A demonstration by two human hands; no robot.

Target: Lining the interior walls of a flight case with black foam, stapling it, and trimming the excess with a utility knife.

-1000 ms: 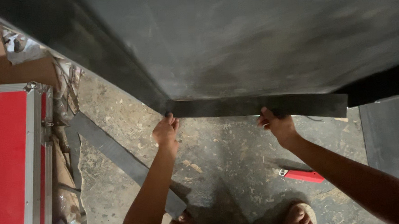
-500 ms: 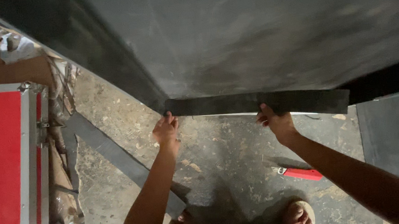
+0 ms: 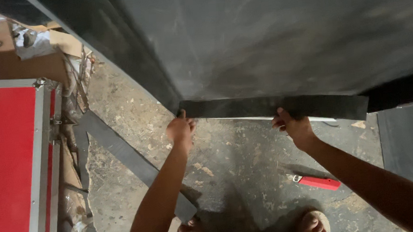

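- A rough, dusty grey concrete floor (image 3: 227, 162) carries everything here.
- A long flat black strip (image 3: 124, 155) lies diagonally on it.
- A small red-handled cutter (image 3: 316, 182) rests on the floor at the right — well apart from that strip.
- A red case with metal edging (image 3: 16, 163) stands at the left.
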